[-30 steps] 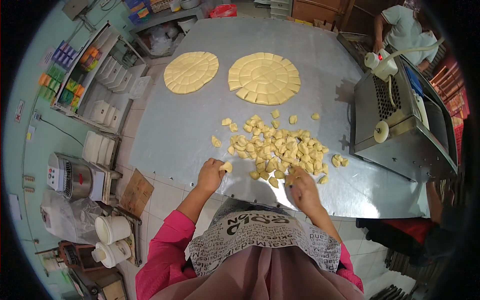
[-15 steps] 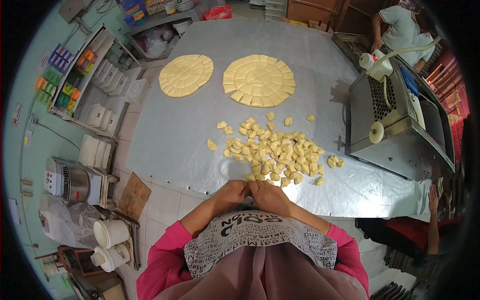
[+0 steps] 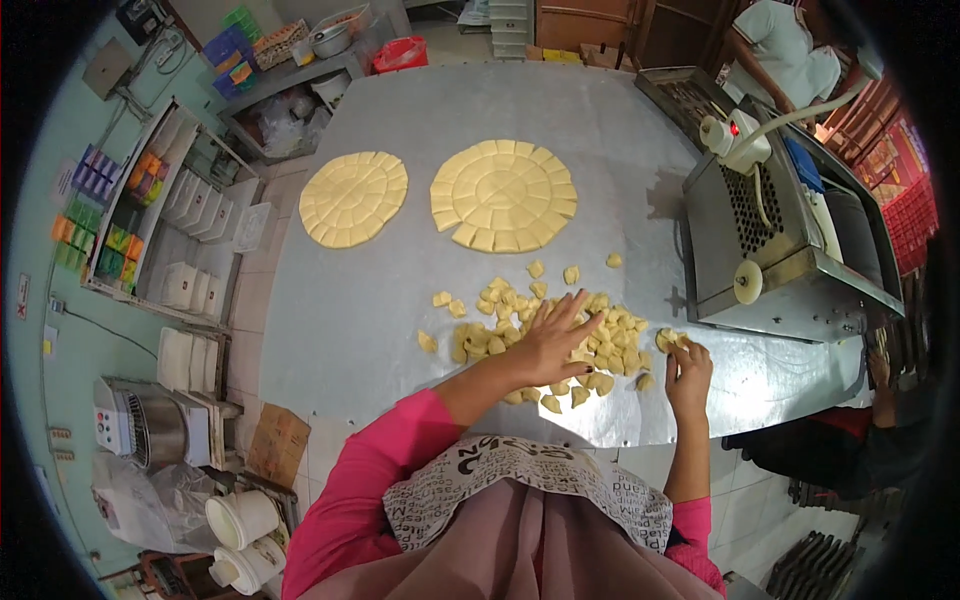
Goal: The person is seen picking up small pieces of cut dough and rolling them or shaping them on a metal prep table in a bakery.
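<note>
My left hand (image 3: 553, 338) reaches over a loose pile of pale yellow dough pieces (image 3: 619, 335), fingers spread on or just over them. My right hand (image 3: 688, 368) is at the pile's right, fingertips closed on a small dough piece (image 3: 668, 340). Farther back on the metal table (image 3: 340, 365) lie two flat dough rounds scored into segments, a smaller one (image 3: 352, 200) at left and a larger one (image 3: 503, 195) at right.
A steel machine (image 3: 780, 255) sits on the table's right side, a person in a white shirt (image 3: 775, 60) behind it. Another person's hand (image 3: 880, 368) shows at lower right. Shelving (image 3: 180, 210), a mixer (image 3: 160, 425) and white buckets (image 3: 242, 515) line the left.
My hands were together at the front edge; they have separated, the left moving forward onto the pile, the right moving right to its edge. The head view has shifted, so the table appears lower.
</note>
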The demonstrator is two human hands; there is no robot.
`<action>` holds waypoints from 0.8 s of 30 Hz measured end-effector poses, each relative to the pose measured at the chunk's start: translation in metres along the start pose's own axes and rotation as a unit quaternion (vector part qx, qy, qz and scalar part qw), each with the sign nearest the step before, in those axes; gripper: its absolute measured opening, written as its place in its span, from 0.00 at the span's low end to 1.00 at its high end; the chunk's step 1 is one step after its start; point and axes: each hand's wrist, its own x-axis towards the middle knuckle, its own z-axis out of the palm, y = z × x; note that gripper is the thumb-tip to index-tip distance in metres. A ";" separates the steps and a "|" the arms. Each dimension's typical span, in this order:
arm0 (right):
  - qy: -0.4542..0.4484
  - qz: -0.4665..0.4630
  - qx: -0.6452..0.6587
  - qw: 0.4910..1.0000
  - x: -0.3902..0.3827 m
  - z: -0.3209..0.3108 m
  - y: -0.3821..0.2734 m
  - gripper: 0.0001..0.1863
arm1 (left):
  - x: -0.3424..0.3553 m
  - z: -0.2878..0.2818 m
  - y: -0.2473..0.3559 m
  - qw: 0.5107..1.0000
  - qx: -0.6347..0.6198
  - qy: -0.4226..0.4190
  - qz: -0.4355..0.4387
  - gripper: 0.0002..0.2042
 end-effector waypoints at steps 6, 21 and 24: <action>-0.008 0.072 -0.076 0.995 -0.041 0.011 -0.017 0.27 | 0.022 -0.052 -0.147 0.929 -0.016 0.044 -0.368 0.14; -0.066 -0.091 0.231 0.966 -0.002 0.047 -0.166 0.23 | -0.062 -0.070 -0.258 0.826 -0.259 0.124 -0.485 0.21; -0.090 -0.136 0.220 0.962 0.024 0.043 -0.198 0.26 | -0.083 -0.067 -0.183 0.898 -0.333 -0.014 -0.289 0.18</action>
